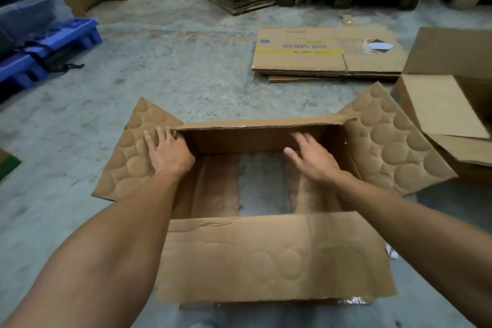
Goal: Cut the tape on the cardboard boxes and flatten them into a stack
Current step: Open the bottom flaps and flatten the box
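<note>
Head view: I have the open brown cardboard box at centre, all four flaps splayed and floor showing through its bottom, so I judge its tape cut and only the collapsing left. It holds nothing. My left hand lies flat, fingers spread, on the flap at nine o'clock. My right hand reaches inside with fingers extended, gripping nothing. At one o'clock, the low stack of flattened printed cartons lies well apart. At three o'clock, another brown carton waits unflattened.
</note>
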